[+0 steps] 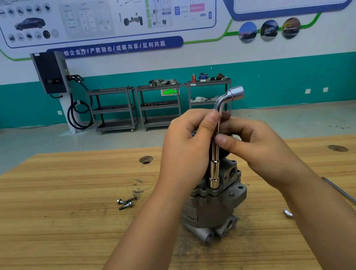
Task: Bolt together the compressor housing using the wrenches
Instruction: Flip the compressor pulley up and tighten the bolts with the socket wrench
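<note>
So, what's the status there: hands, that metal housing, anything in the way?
Left hand, right hand both grip L-shaped wrench, upright. Socket end down on compressor housing. Loose bolts on table to its left, nothing blocking.

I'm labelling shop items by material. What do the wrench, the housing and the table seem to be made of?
Wrench: probably chrome-plated steel; it is mirror-bright with sharp reflections.
Housing: looks like cast metal, perhaps aluminium; dull grey with a matte, slightly rough surface.
Table: wood or a wood-look laminate; grain lines show, but I cannot tell which.
</note>
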Available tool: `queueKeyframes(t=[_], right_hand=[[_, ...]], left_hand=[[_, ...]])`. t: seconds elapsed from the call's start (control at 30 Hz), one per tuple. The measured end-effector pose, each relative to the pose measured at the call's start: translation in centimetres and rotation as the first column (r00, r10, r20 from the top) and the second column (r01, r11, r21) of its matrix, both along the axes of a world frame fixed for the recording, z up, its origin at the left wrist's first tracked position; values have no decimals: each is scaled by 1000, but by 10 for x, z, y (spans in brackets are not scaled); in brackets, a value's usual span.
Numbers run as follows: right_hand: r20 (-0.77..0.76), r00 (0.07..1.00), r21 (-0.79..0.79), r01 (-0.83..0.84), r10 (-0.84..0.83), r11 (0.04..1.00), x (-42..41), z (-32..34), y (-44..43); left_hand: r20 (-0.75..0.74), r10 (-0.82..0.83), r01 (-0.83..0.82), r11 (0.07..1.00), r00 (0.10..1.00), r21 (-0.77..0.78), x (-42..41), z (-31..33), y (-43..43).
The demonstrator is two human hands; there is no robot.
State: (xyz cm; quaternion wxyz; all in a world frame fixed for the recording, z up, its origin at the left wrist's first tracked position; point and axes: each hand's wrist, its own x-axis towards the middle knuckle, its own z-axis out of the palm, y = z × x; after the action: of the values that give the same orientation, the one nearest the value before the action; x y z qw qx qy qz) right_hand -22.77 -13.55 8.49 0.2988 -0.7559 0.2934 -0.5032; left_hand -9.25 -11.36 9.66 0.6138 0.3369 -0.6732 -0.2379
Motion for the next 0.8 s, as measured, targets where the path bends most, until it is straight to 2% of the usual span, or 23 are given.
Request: queueKeyframes(t=[0.13,0.3,0.5,0.63,0.8], right_hand=[[44,998,-19,34,-34,999,5,-1,2],[58,992,-67,118,-115,991,12,-4,2],[7,999,3,-31,31,1000,0,-1,2],[23,999,-5,-28,28,1000,-3,-2,-1],[9,1000,-15,15,-15,1000,-2,-2,-2]], left_hand=[[-25,-34,35,999,999,31,1,1,2],[10,18,-18,1000,1000,23,2,0,1],[86,2,0,1000,996,-21,1,0,0],[58,-22,20,999,998,35,-1,0,1],[50,-42,41,999,998,33,-1,0,1]])
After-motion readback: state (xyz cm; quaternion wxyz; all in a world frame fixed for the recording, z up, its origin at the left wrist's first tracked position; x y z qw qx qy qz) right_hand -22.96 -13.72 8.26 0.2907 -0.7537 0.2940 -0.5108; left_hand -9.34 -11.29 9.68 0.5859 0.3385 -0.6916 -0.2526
